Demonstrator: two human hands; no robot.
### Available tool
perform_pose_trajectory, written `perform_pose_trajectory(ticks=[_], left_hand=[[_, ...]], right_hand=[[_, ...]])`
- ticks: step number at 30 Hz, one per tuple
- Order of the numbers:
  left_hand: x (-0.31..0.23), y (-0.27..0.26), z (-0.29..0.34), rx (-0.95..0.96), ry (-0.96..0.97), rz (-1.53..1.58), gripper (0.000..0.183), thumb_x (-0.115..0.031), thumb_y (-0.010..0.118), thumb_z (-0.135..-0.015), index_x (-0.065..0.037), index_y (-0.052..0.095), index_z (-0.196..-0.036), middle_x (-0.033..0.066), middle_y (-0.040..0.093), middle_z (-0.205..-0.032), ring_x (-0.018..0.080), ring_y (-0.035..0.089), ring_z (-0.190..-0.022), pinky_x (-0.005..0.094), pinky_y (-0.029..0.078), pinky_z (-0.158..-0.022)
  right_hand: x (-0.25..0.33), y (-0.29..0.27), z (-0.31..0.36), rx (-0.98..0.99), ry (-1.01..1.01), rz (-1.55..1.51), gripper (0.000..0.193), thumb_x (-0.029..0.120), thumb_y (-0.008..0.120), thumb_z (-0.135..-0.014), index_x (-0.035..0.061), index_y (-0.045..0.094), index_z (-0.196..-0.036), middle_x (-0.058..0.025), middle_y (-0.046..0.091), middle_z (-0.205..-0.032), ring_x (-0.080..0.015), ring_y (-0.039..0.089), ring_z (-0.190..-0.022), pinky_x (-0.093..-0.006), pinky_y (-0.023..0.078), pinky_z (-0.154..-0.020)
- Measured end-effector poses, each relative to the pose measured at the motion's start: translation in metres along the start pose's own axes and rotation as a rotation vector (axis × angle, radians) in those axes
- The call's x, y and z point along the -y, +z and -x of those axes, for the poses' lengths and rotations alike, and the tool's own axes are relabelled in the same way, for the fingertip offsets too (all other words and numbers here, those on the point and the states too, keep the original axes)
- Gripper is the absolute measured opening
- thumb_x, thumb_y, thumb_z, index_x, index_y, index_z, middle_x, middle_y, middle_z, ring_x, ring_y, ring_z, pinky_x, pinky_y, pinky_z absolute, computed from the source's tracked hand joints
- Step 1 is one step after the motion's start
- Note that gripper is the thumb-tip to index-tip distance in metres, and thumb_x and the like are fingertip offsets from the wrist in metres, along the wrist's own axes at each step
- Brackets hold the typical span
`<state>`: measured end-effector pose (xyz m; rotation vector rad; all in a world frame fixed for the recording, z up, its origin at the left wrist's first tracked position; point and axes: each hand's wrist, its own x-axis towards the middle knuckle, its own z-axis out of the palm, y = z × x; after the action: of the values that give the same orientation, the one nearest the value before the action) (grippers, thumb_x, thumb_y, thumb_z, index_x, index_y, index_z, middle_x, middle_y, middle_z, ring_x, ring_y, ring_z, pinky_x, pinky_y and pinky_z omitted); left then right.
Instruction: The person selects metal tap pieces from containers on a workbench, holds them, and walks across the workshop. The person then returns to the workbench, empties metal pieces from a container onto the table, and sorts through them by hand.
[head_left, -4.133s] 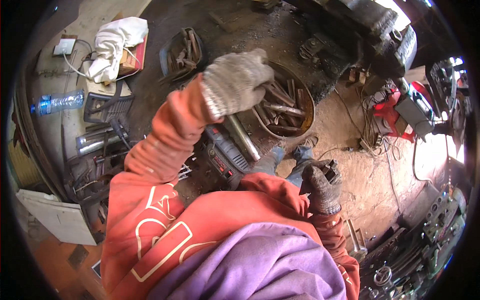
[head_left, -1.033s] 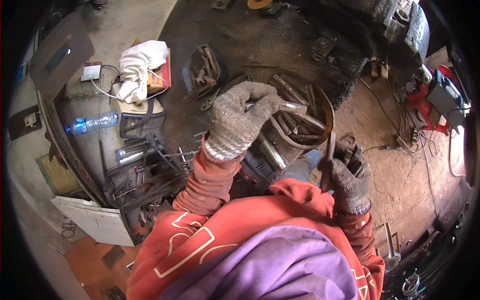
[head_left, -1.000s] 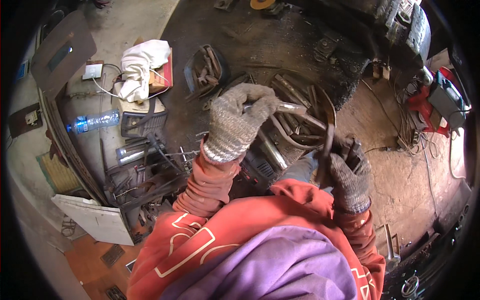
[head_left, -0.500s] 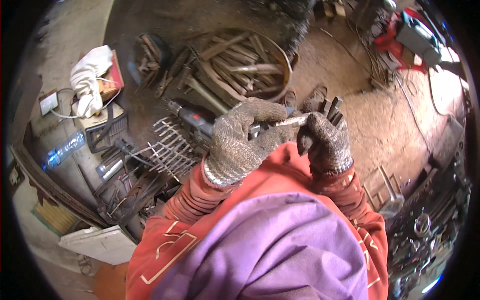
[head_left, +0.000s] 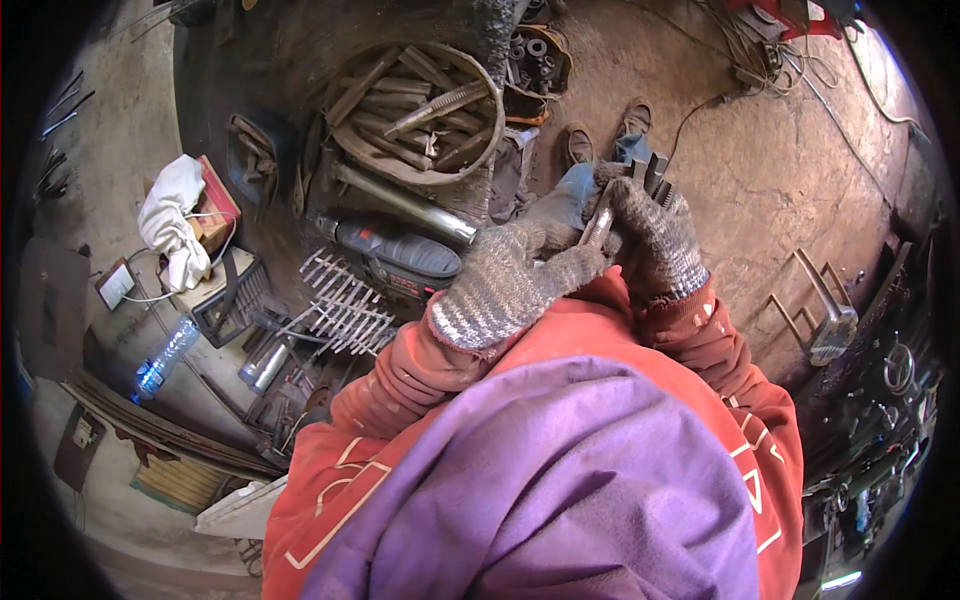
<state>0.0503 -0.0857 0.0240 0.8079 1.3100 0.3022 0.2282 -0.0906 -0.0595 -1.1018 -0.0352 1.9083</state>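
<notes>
Both my hands wear grey-brown knitted gloves and meet in front of my chest. My left hand [head_left: 515, 280] is closed, its thumb and fingers gripping a short metal rod [head_left: 598, 226] that stands tilted between the two hands. My right hand [head_left: 660, 240] is closed as well, wrapped around several dark metal bars [head_left: 653, 174], one of which looks threaded; their ends stick up above the glove. The right fingers touch the upper part of the rod. Whatever else lies inside the left palm is hidden.
Left of my hands lie a power drill [head_left: 400, 252], a shiny metal tube [head_left: 420, 212] and a metal grate [head_left: 345, 302]. Beyond is a round tub [head_left: 497, 130] of metal rods. A container of rings [head_left: 535, 65] stands past it. A small metal frame [head_left: 828, 318] lies right.
The rod between my hands has turned from nearly level to steeply tilted. My left hand has moved closer to the right, and the bolt ends seen in it no longer show. The view has shifted.
</notes>
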Motion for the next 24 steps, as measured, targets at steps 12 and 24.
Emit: perform_pose_trajectory(ticks=[12, 24], left_hand=[[-0.002, 0.010, -0.002, -0.019, -0.183, 0.088, 0.027, -0.016, 0.076, -0.090, 0.003, 0.070, -0.110, 0.0089, 0.073, -0.102, 0.0113, 0.066, -0.092, 0.0272, 0.054, -0.081], [-0.019, 0.013, -0.010, 0.064, -0.401, 0.129, 0.032, -0.019, 0.079, -0.088, 0.001, 0.070, -0.111, 0.0056, 0.073, -0.098, 0.0090, 0.064, -0.088, 0.0238, 0.051, -0.080]], right_hand=[[-0.011, -0.016, 0.000, 0.058, 0.101, -0.332, 0.060, 0.007, 0.071, -0.091, 0.0018, 0.042, -0.143, -0.0067, 0.064, -0.116, -0.0161, 0.063, -0.104, -0.0307, 0.054, -0.090], [-0.012, -0.026, -0.001, 0.151, 0.094, -0.335, 0.038, 0.007, 0.070, -0.091, 0.0056, 0.058, -0.126, -0.0074, 0.065, -0.115, -0.0202, 0.063, -0.105, -0.0383, 0.053, -0.094]])
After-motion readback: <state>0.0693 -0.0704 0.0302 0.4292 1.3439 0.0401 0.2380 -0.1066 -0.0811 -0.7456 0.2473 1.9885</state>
